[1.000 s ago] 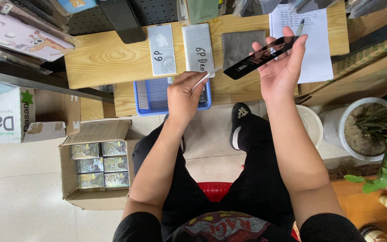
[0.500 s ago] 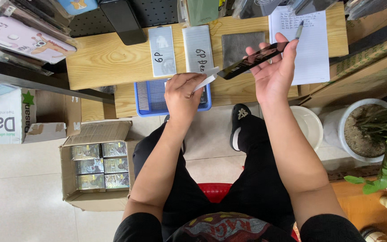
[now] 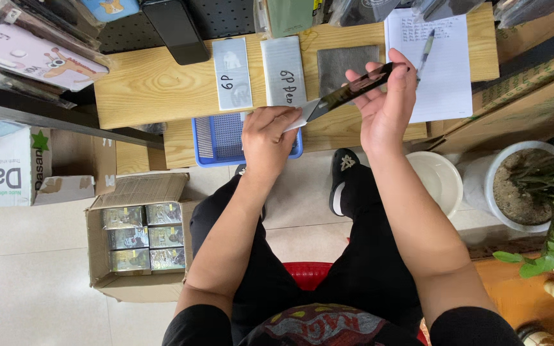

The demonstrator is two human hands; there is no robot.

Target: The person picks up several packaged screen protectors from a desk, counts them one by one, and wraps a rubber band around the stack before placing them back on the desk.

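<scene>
Nearest the camera, much of the red stool (image 3: 312,274) is hidden by black-clad legs, with an open cardboard box (image 3: 137,240) of shiny packets on the tiled floor beside them. Above the blue mesh basket (image 3: 220,138), the left hand (image 3: 269,141) is closed, pinching a thin pale strip (image 3: 297,118) whose held end is hidden. That strip touches the lower-left end of a flat, glossy black slab (image 3: 351,91), long axis rising to the upper right, gripped edgewise by the half-curled right hand (image 3: 389,106) over the pale wooden bench (image 3: 155,86)

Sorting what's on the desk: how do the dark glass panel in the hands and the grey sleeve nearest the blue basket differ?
The dark glass panel is glossy black, held tilted in the air by the right hand, with the left hand at its lower end. The grey sleeve is pale, matte, lying flat on the desk. Both are slim rectangles.
</scene>
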